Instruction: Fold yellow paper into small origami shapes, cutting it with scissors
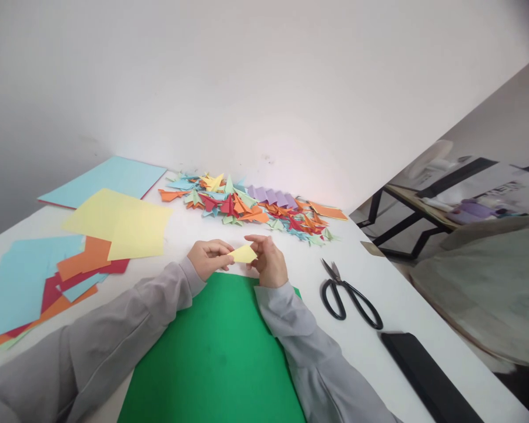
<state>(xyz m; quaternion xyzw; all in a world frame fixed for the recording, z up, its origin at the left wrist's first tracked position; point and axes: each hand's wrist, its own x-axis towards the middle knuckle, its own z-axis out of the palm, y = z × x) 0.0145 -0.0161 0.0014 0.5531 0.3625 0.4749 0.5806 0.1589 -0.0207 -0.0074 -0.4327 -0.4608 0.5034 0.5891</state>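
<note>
A small piece of folded yellow paper (243,254) is held just above the far edge of a green sheet (220,346). My left hand (208,257) pinches its left end between thumb and fingers. At the other end, my right hand (270,261) has its fingers curled around the paper's right edge, the index finger raised above it. The right fingertips are partly hidden, so their exact grip is unclear. Beyond both hands lies a heap of small folded paper pieces (229,202) in several colours, along the wall.
Black-handled scissors (350,294) lie slightly open on the right, near a long black object (427,376). Loose yellow sheets (136,226), blue paper (30,276) and orange and red scraps cover the left. A blue sheet stack (106,181) sits behind them on the white table (335,364).
</note>
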